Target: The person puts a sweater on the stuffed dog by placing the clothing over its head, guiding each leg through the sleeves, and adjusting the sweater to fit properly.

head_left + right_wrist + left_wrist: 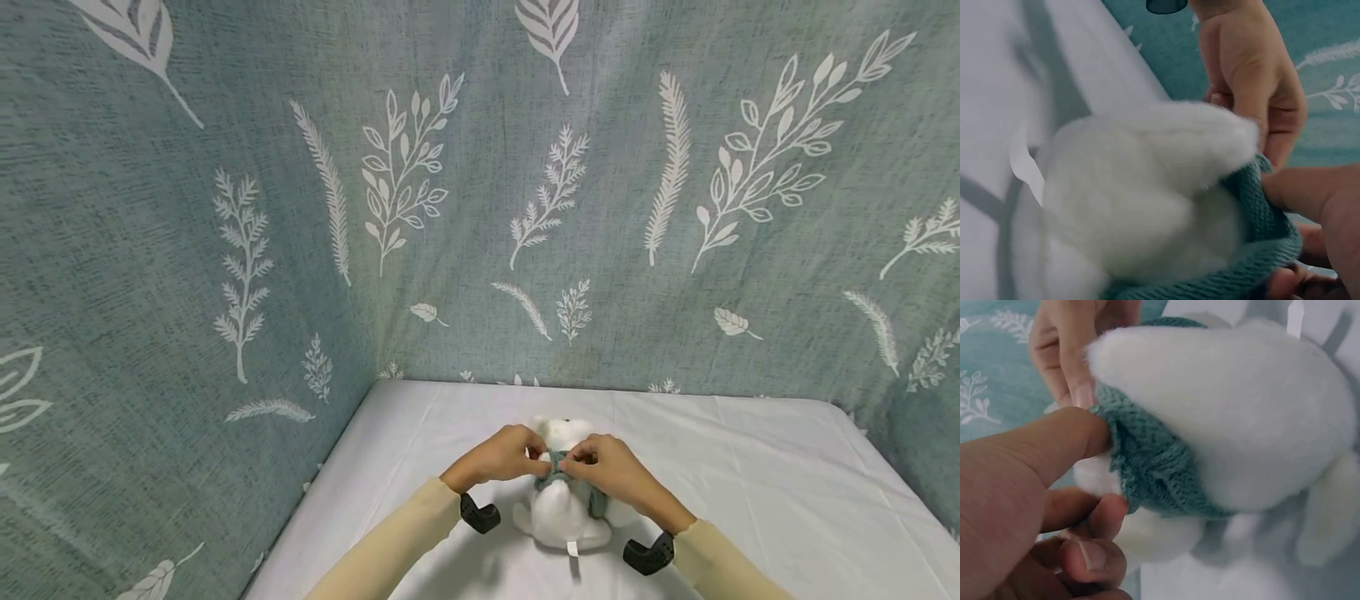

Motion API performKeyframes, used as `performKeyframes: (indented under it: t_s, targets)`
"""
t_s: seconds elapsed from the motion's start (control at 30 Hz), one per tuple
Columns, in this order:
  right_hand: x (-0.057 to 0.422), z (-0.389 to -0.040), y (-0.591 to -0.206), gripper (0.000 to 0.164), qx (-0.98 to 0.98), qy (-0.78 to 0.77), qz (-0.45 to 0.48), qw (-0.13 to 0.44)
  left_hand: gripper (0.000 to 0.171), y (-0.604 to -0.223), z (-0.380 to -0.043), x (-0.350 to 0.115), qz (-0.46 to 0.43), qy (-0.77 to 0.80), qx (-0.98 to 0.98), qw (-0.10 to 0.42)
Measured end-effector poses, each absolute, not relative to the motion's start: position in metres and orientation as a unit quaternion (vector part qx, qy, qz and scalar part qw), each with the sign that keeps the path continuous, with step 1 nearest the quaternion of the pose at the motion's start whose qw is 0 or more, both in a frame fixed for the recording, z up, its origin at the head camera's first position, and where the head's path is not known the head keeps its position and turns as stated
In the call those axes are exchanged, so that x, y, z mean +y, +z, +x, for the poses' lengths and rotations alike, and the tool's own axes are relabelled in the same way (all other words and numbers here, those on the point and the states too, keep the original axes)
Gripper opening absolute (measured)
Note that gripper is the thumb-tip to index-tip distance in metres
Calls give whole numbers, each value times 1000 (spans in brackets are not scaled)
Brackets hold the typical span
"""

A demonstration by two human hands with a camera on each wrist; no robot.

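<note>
A white plush toy (558, 515) sits between the two hands, its back and a white tag (572, 549) toward me. Around its neck runs a teal knitted scarf (1160, 465). From the left, my left hand (504, 455) pinches the scarf's edge between thumb and fingers. My right hand (611, 468) pinches the knit from the other side, its fingertips close to the left ones. In the right wrist view, the scarf curves in a band along the toy's white fur (1129, 200). Part of the toy's head is hidden by the hands.
The toy is on a white cloth-covered surface (750, 475). Teal fabric with white leaf prints (465, 50) hangs behind it and along both sides. Black devices are strapped at the left wrist (478, 514) and right wrist (649, 553), near the toy's sides.
</note>
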State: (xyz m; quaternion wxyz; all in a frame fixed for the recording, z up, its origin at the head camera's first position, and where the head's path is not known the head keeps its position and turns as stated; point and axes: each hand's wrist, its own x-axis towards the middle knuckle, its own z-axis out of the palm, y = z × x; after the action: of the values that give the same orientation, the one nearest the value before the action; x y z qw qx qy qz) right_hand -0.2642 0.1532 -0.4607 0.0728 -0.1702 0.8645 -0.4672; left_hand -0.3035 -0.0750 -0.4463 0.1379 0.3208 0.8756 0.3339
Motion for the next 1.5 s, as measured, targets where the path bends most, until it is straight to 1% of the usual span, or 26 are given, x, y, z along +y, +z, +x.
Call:
performKeyframes:
  t_s: [0.13,0.37,0.53,0.73,0.83,0.9,1.07,1.23,1.4,1.5]
  targets:
    - [153,-263,-464,18,864,-468,-178,53,8,-448,-303,-75,305,341,880,129]
    - [157,-262,-465,10,878,-434,-197,37,7,-447,-304,-76,300,354,879,108]
    - [165,-260,-465,13,894,-404,-193,17,14,-442,-305,-81,292,372,876,96]
    - [170,-258,-464,14,896,-400,-193,-1,22,-441,-308,-85,262,390,876,106]
    - [167,-259,-466,11,892,-401,-206,-12,25,-442,-308,-85,253,389,879,107]
    - [164,-259,-466,11,891,-405,-206,-15,27,-442,-308,-85,255,386,880,107]
    - [155,-262,-466,18,895,-397,-199,-37,28,-442,-306,-82,284,363,881,107]
    - [150,-261,-465,14,899,-380,-211,-58,22,-445,-306,-78,297,358,879,106]
    - [151,-260,-465,16,905,-370,-205,-50,10,-445,-306,-80,283,398,866,111]
    - [153,-260,-465,17,906,-368,-205,-49,9,-445,-305,-82,276,415,860,113]
